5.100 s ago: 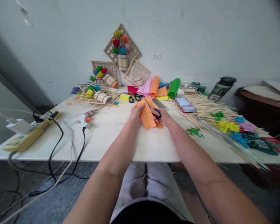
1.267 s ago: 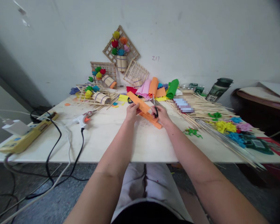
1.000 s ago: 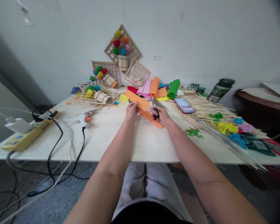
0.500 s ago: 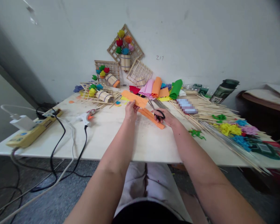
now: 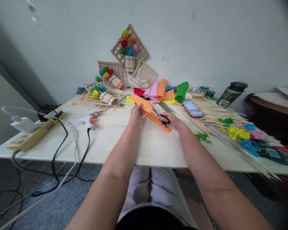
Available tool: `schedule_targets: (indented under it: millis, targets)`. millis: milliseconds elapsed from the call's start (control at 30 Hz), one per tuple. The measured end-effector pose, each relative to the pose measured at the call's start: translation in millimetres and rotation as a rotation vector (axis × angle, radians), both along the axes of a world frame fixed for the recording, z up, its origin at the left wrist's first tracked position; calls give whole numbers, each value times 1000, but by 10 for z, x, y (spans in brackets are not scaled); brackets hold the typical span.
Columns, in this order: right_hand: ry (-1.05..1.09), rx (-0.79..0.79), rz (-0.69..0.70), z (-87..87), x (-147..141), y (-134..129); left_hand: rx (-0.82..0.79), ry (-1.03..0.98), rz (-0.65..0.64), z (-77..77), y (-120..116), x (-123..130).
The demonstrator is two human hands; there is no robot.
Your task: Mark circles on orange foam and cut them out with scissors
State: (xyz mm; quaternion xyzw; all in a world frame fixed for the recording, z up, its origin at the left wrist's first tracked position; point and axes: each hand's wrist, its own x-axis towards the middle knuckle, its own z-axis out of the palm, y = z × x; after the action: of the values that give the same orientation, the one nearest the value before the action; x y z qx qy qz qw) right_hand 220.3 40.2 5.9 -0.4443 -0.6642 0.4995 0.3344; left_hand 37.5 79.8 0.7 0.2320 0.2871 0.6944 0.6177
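Note:
My left hand (image 5: 136, 113) pinches a strip of orange paper (image 5: 141, 101) above the table. My right hand (image 5: 171, 120) is closed round the black handles of a pair of scissors (image 5: 166, 118). The scissor blades point up and left, at the right end of the held paper; whether they bite into it I cannot tell. Below both hands, a second folded orange paper strip (image 5: 158, 122) lies slanting on the white table (image 5: 105, 137), partly hidden by my left fingers.
At left are a hot glue gun (image 5: 87, 120) and a power strip (image 5: 36, 132) with trailing cables. Stick lattices with paper flowers (image 5: 129, 44) stand at the back. Rolled coloured paper (image 5: 161, 89), wooden sticks (image 5: 216, 110), a phone (image 5: 193, 109) and a bottle (image 5: 232, 94) lie to the right.
The held orange strip has shifted slightly right and turned a little, bringing its right end closer to the scissors. Both hands keep their grips.

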Motion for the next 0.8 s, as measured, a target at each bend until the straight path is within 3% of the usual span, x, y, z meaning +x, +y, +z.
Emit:
schedule_targets:
  millis: [800]
  targets:
    - [93,-100,-46,11,-22,-30,5,14,-30,-31,11,1]
